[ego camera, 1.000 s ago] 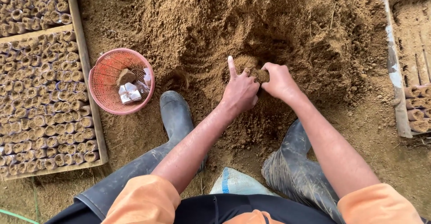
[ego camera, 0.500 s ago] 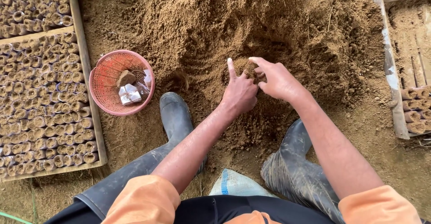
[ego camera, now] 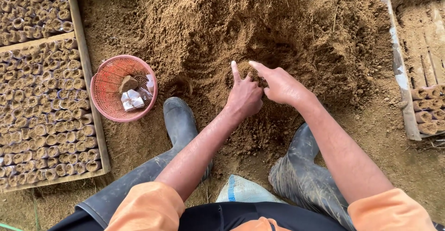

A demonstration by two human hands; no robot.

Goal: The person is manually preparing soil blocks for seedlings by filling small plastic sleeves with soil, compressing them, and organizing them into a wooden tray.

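My left hand [ego camera: 244, 95] is curled around a small soil-filled tube [ego camera: 256, 76] that stands in the big heap of sandy brown soil [ego camera: 259, 22]; its index finger sticks straight up. My right hand [ego camera: 281, 86] lies against the tube from the right, fingers stretched left over its top. Most of the tube is hidden between the two hands. Both forearms reach out from orange sleeves.
A pink mesh basket [ego camera: 96, 80] with white packets [ego camera: 132, 100] and a soil clod sits left of the heap. Wooden frames packed with soil-filled tubes [ego camera: 41, 110] line the left; more tubes [ego camera: 426, 106] lie right. My rubber boots [ego camera: 181, 120] flank a white-blue sack [ego camera: 243, 191].
Both hands have closed in and lowered over the tube, covering it more. My right hand's fingers have flattened across its top; the left index finger stays raised.
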